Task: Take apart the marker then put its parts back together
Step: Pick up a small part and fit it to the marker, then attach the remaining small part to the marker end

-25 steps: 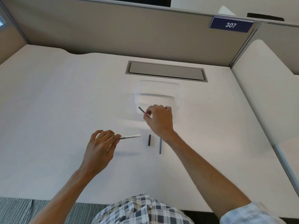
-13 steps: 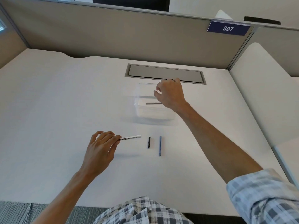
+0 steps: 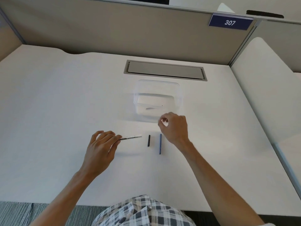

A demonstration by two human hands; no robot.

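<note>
My left hand (image 3: 101, 149) grips the white marker barrel (image 3: 132, 137), which points right just above the desk. A short black piece (image 3: 148, 140) and a longer thin blue rod (image 3: 160, 143) lie side by side on the desk to the right of the barrel. My right hand (image 3: 175, 127) hovers just above the blue rod's far end, fingers curled and apart, holding nothing. A small grey part (image 3: 150, 108) lies inside the clear plastic box (image 3: 178, 101) beyond the hand.
A grey cable hatch (image 3: 164, 70) is set into the white desk (image 3: 57, 103) behind the box. Beige partition walls stand at the back and right, with a blue sign reading 307 (image 3: 229, 22). The desk's front edge is near my body.
My right hand carried a small grey part to the clear box, let it go inside, and came back toward the blue rod. The left hand with the barrel stayed put.
</note>
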